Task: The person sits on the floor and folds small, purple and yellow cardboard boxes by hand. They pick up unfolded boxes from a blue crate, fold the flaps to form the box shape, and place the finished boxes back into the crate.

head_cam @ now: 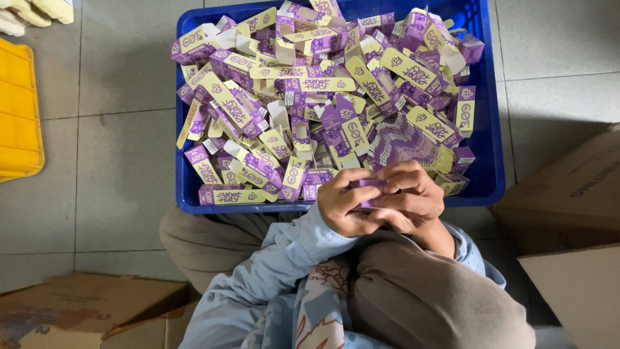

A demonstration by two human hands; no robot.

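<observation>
My left hand (344, 205) and my right hand (413, 197) are closed together around one small purple carton (366, 184), just over the near rim of a blue plastic crate (491, 174). Only a strip of the carton shows between my fingers. The crate is heaped with several purple and pale-yellow folded cartons (310, 97). A fanned stack of flat carton blanks (403, 143) lies in the crate right behind my hands. My knees and light blue sleeves fill the bottom of the view.
A yellow crate (19, 116) stands at the left edge on the grey tiled floor. Brown cardboard boxes sit at the right (575, 194) and at the bottom left (84, 307). Pale yellow objects (32, 11) lie at the top left corner.
</observation>
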